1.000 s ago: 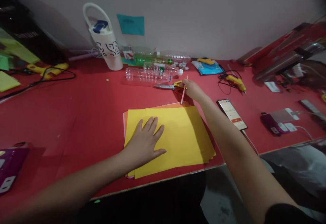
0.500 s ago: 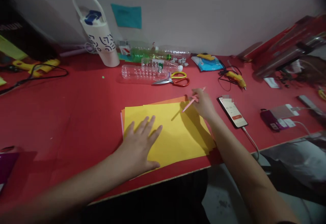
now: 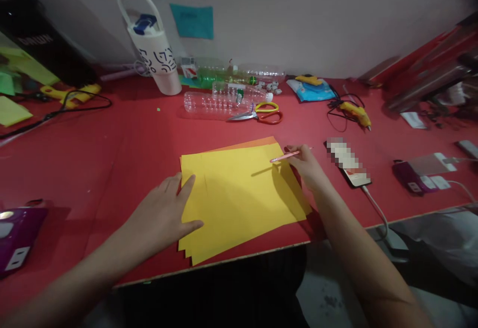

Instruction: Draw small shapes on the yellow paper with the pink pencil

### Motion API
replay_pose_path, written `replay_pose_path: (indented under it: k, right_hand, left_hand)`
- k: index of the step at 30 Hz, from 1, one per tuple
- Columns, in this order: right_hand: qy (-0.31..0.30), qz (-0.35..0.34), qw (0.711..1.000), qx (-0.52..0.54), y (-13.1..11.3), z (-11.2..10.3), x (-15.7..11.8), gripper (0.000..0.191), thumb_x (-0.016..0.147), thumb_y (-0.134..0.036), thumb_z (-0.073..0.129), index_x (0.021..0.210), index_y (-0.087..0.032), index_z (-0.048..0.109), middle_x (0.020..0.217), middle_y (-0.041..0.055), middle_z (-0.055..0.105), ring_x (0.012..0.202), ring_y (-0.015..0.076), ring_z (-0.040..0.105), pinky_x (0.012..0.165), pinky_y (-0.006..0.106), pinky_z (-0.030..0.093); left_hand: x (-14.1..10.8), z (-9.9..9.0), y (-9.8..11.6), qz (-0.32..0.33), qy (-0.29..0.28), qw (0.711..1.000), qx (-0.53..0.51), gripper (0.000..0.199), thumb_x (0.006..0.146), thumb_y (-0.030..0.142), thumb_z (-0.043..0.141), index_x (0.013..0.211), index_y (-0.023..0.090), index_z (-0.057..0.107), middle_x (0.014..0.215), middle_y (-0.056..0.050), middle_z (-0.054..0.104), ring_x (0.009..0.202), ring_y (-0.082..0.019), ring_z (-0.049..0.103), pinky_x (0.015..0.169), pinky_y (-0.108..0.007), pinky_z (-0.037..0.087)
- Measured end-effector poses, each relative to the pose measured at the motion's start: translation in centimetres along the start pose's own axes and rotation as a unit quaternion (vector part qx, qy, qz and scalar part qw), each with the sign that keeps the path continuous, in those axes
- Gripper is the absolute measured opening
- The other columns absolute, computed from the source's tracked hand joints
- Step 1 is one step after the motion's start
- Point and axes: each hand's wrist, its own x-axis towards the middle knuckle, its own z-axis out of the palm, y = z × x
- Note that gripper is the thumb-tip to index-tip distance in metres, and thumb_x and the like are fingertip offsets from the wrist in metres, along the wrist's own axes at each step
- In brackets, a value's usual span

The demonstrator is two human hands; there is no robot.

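Note:
Several yellow sheets (image 3: 239, 193) lie stacked on the red table (image 3: 142, 144), with an orange sheet (image 3: 267, 142) peeking out at the back. My left hand (image 3: 164, 213) rests at the stack's left edge, fingers apart and thumb on the yellow paper, holding nothing. At the right edge my right hand (image 3: 308, 168) grips a pink pen (image 3: 284, 156), whose tip points left above the paper. Scissors (image 3: 257, 114) with yellow and red handles lie behind the sheets.
Clear plastic bottles (image 3: 216, 104) and a white tumbler (image 3: 159, 59) stand or lie at the back. A phone (image 3: 347, 164) on a cable, a yellow glue gun (image 3: 356, 114) and a purple device (image 3: 409, 176) are to the right. Another purple device (image 3: 18, 233) is at the left.
My left hand has moved left from the middle of the paper to its edge. The pen in my right hand has turned flatter. The view has shifted slightly left.

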Motion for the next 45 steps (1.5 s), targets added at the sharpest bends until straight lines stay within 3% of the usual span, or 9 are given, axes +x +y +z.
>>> replay_pose_path:
  k: [7,16,25,32,35,39,43,44,45]
  right_hand:
    - [0.0,0.027,0.998,-0.058,-0.3,-0.1,2.3,0.028,0.064,-0.03,0.066,0.076,-0.025,0.041,0.066,-0.0064,0.046,0.06,0.0134,0.044,0.056,0.025,0.033]
    - [-0.002,0.051,0.998,-0.044,-2.1,-0.1,3.2,0.027,0.064,-0.021,0.067,0.075,-0.024,0.042,0.067,-0.0064,0.048,0.061,0.0125,0.047,0.059,0.025,0.034]
    - [-0.015,0.066,0.997,-0.045,-2.3,0.9,3.4,0.03,0.067,-0.025,0.066,0.079,-0.026,0.038,0.066,-0.0074,0.045,0.057,0.0131,0.044,0.056,0.026,0.034]
    - [0.027,-0.023,0.986,-0.166,-1.6,1.8,4.0,0.03,0.065,-0.017,0.062,0.077,-0.025,0.036,0.069,-0.006,0.04,0.063,0.014,0.04,0.059,0.027,0.03]
    - [0.05,-0.04,0.983,-0.174,-1.0,1.1,5.4,0.03,0.064,-0.017,0.061,0.077,-0.026,0.036,0.068,-0.0057,0.04,0.065,0.0153,0.041,0.06,0.028,0.031]
    - [0.054,-0.053,0.978,-0.193,-0.9,-0.7,7.1,0.033,0.062,-0.018,0.065,0.076,-0.026,0.036,0.065,-0.0059,0.041,0.064,0.016,0.044,0.061,0.028,0.033]
    - [0.143,-0.158,0.957,-0.197,-2.7,-1.5,5.8,0.031,0.072,-0.037,0.068,0.075,-0.026,0.04,0.074,0.0009,0.057,0.071,0.0194,0.054,0.064,0.031,0.039]
    - [0.145,-0.175,0.96,-0.162,-3.5,-1.2,5.0,0.032,0.078,-0.046,0.063,0.074,-0.026,0.039,0.07,0.0007,0.057,0.068,0.0185,0.055,0.064,0.031,0.041]
    - [0.106,-0.182,0.971,-0.113,-4.3,-0.6,4.2,0.033,0.084,-0.054,0.054,0.074,-0.026,0.04,0.066,0.0001,0.056,0.063,0.0172,0.056,0.062,0.03,0.042]
  left_hand:
    - [0.2,1.5,-0.7,-0.004,0.02,1.0,0.003,0.094,0.075,0.061,0.062,0.147,0.005,0.041,0.142,-0.027,0.05,0.132,-0.043,0.046,0.107,-0.051,0.04]
    - [0.2,0.8,-0.4,-0.012,-0.011,1.0,-0.001,0.098,0.075,0.062,0.063,0.15,0.003,0.038,0.149,-0.029,0.043,0.138,-0.044,0.04,0.111,-0.051,0.037]
    - [0.1,1.5,-0.7,-0.003,0.012,1.0,-0.007,0.098,0.076,0.065,0.061,0.15,0.005,0.038,0.149,-0.028,0.043,0.138,-0.045,0.04,0.111,-0.055,0.035]
    - [0.9,1.8,-0.7,0.003,0.029,1.0,-0.003,0.095,0.077,0.065,0.059,0.148,0.006,0.039,0.151,-0.027,0.041,0.141,-0.043,0.037,0.115,-0.055,0.03]
    - [2.3,1.7,-0.3,0.012,0.052,0.998,-0.018,0.092,0.079,0.066,0.056,0.149,0.008,0.039,0.153,-0.024,0.039,0.143,-0.041,0.034,0.116,-0.054,0.028]
    - [4.0,0.2,0.1,0.03,0.061,0.997,-0.027,0.085,0.081,0.065,0.056,0.144,0.009,0.046,0.146,-0.023,0.047,0.136,-0.041,0.041,0.111,-0.053,0.036]
    - [5.2,-2.1,0.7,0.033,0.054,0.998,-0.004,0.068,0.085,0.06,0.057,0.127,0.006,0.062,0.131,-0.024,0.058,0.123,-0.04,0.053,0.105,-0.051,0.041]
    - [5.5,-2.4,1.2,0.052,0.058,0.997,-0.005,0.066,0.086,0.058,0.057,0.128,0.007,0.061,0.136,-0.023,0.056,0.126,-0.04,0.052,0.108,-0.051,0.039]
    - [5.8,-2.6,2.0,0.078,0.063,0.995,-0.004,0.066,0.087,0.056,0.059,0.132,0.008,0.058,0.143,-0.023,0.051,0.132,-0.04,0.047,0.111,-0.051,0.036]
